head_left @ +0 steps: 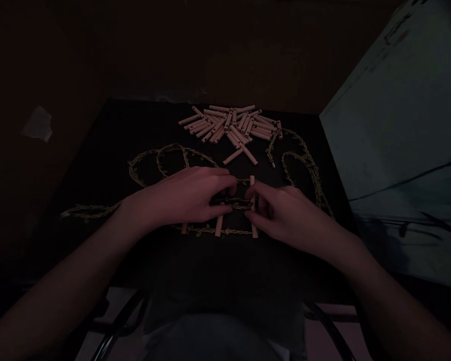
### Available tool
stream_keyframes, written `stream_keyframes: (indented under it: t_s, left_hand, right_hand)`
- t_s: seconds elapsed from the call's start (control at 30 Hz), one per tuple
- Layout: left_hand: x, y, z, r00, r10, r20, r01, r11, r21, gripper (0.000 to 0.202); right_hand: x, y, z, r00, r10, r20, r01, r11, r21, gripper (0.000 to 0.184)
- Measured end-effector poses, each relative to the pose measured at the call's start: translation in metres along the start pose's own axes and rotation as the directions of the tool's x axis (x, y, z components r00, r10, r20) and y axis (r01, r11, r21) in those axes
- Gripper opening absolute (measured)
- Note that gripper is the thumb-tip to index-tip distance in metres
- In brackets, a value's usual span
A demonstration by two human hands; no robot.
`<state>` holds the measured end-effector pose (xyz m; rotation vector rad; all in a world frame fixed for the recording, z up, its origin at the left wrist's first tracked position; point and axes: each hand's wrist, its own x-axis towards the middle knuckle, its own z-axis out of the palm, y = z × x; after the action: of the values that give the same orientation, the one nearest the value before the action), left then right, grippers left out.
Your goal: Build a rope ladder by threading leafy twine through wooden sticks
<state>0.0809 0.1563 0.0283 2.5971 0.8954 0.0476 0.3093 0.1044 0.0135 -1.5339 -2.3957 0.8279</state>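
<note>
A loose heap of pale wooden tubes with drilled holes [229, 128] lies at the far side of the black table [97, 165]. Leafy braided vine cord [173, 154] loops across the table in both directions. My left hand [180, 198] rests over parallel cord strands, its fingertips curled at them. My right hand [281, 213] wraps around an upright wooden tube [252, 181] threaded among the strands. Two more tubes [219, 225] stick out below the fingers, and the dim light hides what my left fingertips pinch.
A pale blue panel [394, 110] rises beyond the table's right edge. A scrap of paper [37, 123] clings to the dark wall at left. Curved dark chair arms [116, 326] show below the table, near my lap.
</note>
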Motion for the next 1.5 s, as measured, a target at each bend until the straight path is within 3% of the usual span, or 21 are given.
stream_keyframes:
  t_s: [0.3,0.47,0.67,1.5]
  left_hand:
    - [0.0010,0.0019,0.0001,1.000,0.013,0.010,-0.013,1.000,0.029,0.017]
    - [0.0014,0.0030,-0.0001,1.000,0.014,0.008,-0.014,1.000,0.026,0.016]
    - [0.0011,0.0028,0.0005,1.000,0.017,0.009,-0.017,0.999,0.036,0.016]
    - [0.0016,0.0039,0.0012,0.999,0.035,0.000,-0.035,0.995,0.093,0.017]
  right_hand:
    - [0.0004,-0.0033,0.0001,0.999,0.040,-0.027,-0.038,0.997,0.066,0.023]
    - [0.0009,-0.0026,0.0030,0.997,0.014,-0.078,-0.016,0.999,-0.028,0.028]
    - [0.0018,-0.0048,0.0035,0.997,0.031,-0.066,-0.032,0.999,-0.026,0.020]
    - [0.0003,-0.0070,0.0059,0.998,0.027,-0.052,-0.032,0.994,-0.102,0.022]
